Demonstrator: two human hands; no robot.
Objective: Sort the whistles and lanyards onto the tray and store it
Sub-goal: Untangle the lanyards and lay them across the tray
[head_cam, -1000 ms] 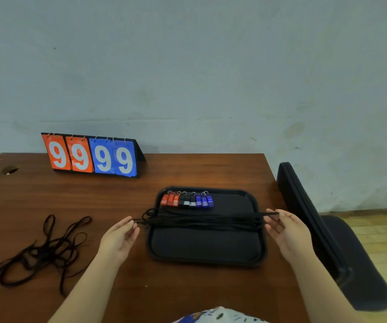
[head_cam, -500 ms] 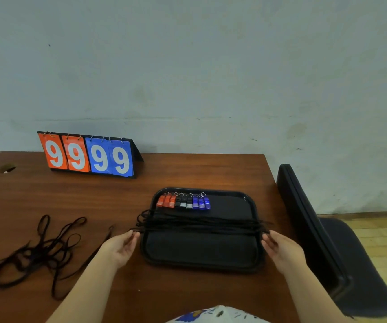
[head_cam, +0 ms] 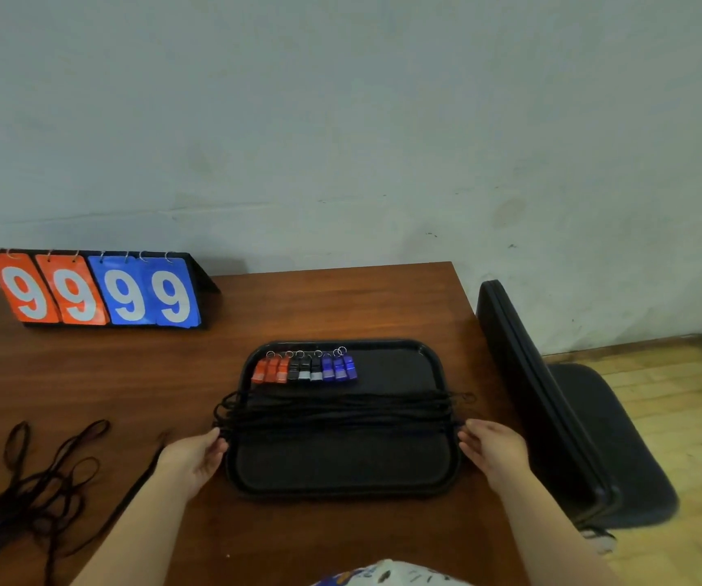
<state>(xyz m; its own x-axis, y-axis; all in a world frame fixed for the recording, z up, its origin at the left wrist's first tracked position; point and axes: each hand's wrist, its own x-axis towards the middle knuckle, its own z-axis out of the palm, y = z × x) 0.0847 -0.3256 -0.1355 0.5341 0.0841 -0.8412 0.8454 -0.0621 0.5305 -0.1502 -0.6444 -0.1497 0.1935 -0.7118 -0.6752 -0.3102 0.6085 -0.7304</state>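
A black tray (head_cam: 341, 469) lies on the wooden table (head_cam: 341, 302) in front of me. Along its far edge sits a row of whistles (head_cam: 305, 369): three red, three black and three blue. A bundle of straightened black lanyards (head_cam: 341, 410) stretches across the tray's middle, its ends hanging over both rims. My left hand (head_cam: 197, 458) grips the tray's left rim just below the lanyard ends. At the opposite rim my right hand (head_cam: 493, 452) holds on the same way.
A tangle of loose black lanyards (head_cam: 36, 480) lies at the table's left front. A flip scoreboard (head_cam: 95, 289) reading 9999 stands at the back left. A dark chair (head_cam: 573, 416) is close against the table's right edge.
Both hands let go of the lanyard ends, leaving the bundle across the tray, and dropped to the tray's side rims. The view has shifted right and closer.
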